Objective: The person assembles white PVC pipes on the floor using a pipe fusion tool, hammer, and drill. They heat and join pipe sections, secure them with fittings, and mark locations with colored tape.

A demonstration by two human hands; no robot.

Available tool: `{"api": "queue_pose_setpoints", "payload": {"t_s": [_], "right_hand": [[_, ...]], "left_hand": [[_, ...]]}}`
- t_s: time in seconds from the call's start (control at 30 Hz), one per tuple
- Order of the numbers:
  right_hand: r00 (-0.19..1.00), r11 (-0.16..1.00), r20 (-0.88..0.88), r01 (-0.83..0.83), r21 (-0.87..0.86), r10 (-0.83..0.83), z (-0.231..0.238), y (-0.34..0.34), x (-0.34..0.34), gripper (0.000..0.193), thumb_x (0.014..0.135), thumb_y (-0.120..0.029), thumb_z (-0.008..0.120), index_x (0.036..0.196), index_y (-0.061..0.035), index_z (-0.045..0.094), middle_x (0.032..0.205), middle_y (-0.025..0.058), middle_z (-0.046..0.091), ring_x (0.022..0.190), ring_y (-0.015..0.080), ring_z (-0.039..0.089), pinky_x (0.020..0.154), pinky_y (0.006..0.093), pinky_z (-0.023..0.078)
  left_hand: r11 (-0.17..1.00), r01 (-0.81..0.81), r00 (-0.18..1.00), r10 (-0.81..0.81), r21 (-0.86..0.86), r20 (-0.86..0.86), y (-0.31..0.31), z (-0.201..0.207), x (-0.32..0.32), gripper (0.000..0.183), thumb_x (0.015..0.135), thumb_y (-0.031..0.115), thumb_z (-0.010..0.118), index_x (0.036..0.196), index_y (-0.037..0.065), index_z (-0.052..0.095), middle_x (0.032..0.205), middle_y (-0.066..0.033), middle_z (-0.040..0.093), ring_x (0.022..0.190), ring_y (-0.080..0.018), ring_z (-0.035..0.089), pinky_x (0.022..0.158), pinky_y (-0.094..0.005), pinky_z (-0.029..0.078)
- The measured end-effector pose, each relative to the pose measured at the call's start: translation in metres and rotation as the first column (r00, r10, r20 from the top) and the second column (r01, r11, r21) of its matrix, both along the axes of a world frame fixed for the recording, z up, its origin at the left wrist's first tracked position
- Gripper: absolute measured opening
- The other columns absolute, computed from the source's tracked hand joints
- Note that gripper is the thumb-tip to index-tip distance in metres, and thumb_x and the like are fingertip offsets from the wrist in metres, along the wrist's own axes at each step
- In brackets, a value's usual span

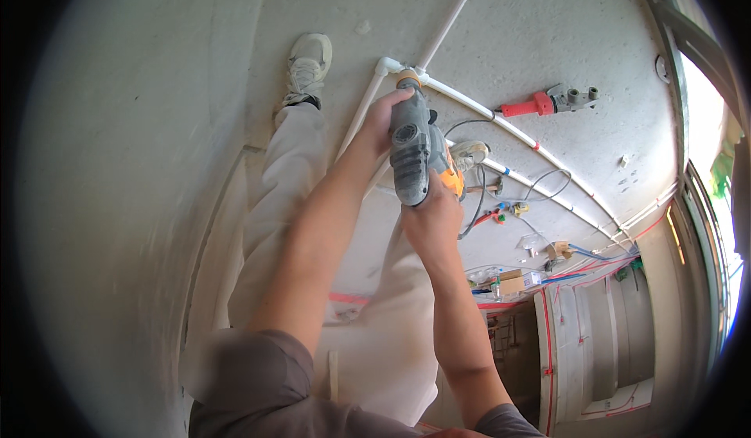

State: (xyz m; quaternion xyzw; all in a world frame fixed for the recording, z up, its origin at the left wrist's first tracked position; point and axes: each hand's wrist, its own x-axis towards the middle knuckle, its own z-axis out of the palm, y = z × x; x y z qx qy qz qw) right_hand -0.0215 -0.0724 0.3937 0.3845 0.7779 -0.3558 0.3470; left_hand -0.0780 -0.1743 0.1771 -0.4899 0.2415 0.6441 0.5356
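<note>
From where I stand, I see both hands clasped on a grey and orange power drill [410,145] at the centre of the frame. The left hand [379,122] grips the front part, its thumb laid along the grey casing; the fingers on the far side are hidden. The right hand [435,217] grasps the rear end, lower in the frame, its thumb up against the housing. So the drill's body runs between and above the two grips, its tan collar [408,78] beyond the left hand, pointing to the top of the frame. That collar appears right by a white pipe elbow [387,66]; whether they touch, I can't tell. One pale shoe [309,66] is planted at upper left, the other [469,155] partly behind the drill. At upper right, a red-handled tool [540,104] lies near the long white pipe [501,121], and a cardboard box [512,282] sits at lower right.
</note>
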Motion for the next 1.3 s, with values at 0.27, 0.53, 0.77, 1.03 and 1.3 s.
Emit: {"api": "queue_pose_setpoints", "payload": {"t_s": [0.27, 0.53, 0.77, 1.03, 1.3], "right_hand": [[0.997, 0.999, 0.068, -0.034, -0.003, 0.034, -0.007, -0.008, -0.002, 0.023, 0.085, -0.012, 0.072, 0.105, -0.0056, 0.062, 0.092, 0.0221, 0.075, 0.089, 0.0486, 0.071, 0.078, 0.0566, 0.054], [0.993, 0.999, 0.110, -0.034, -0.009, 0.035, -0.008, -0.009, -0.009, 0.030, 0.085, -0.013, 0.073, 0.114, -0.0064, 0.067, 0.093, 0.0233, 0.076, 0.091, 0.0492, 0.072, 0.082, 0.0558, 0.055], [0.995, 0.999, 0.089, -0.044, -0.017, 0.045, -0.011, 0.000, -0.018, 0.022, 0.084, -0.012, 0.072, 0.103, -0.0054, 0.064, 0.085, 0.0239, 0.074, 0.088, 0.0492, 0.071, 0.078, 0.0571, 0.054], [0.992, 0.998, 0.124, 0.033, -0.049, -0.027, -0.017, 0.008, -0.026, 0.024, 0.086, -0.018, 0.076, 0.105, -0.0047, 0.069, 0.091, 0.0243, 0.076, 0.093, 0.0477, 0.072, 0.083, 0.0546, 0.056], [0.991, 0.999, 0.132, -0.001, -0.050, 0.007, -0.023, 0.013, -0.026, 0.026, 0.086, -0.020, 0.076, 0.106, -0.0047, 0.070, 0.092, 0.0244, 0.076, 0.093, 0.0474, 0.073, 0.083, 0.0550, 0.056]], "left_hand": [[1.000, 0.001, 0.999, -0.001, -0.012, 0.037, -0.005, -0.007, 0.000, 0.035, 0.100, 0.030, 0.072, 0.117, 0.000, 0.065, 0.101, -0.0152, 0.073, 0.085, -0.0275, 0.073, 0.081, -0.0424, 0.062], [0.999, -0.005, 1.000, 0.006, -0.052, 0.029, -0.005, -0.012, -0.003, 0.032, 0.098, 0.028, 0.073, 0.110, -0.001, 0.068, 0.095, -0.0140, 0.074, 0.081, -0.0263, 0.073, 0.079, -0.0404, 0.062], [0.996, -0.015, 1.000, 0.016, -0.083, 0.008, -0.001, -0.018, -0.002, 0.031, 0.097, 0.027, 0.075, 0.111, -0.001, 0.070, 0.097, -0.0141, 0.074, 0.082, -0.0262, 0.074, 0.079, -0.0398, 0.061], [0.994, -0.007, 1.000, 0.006, -0.113, -0.003, 0.000, -0.034, -0.001, 0.034, 0.096, 0.026, 0.078, 0.113, -0.002, 0.070, 0.100, -0.0137, 0.074, 0.084, -0.0263, 0.073, 0.080, -0.0397, 0.060], [0.988, 0.019, 0.999, -0.023, -0.153, -0.030, 0.005, -0.035, -0.002, 0.032, 0.102, 0.033, 0.070, 0.112, 0.002, 0.071, 0.098, -0.0127, 0.075, 0.085, -0.0255, 0.072, 0.080, -0.0381, 0.060]]}}
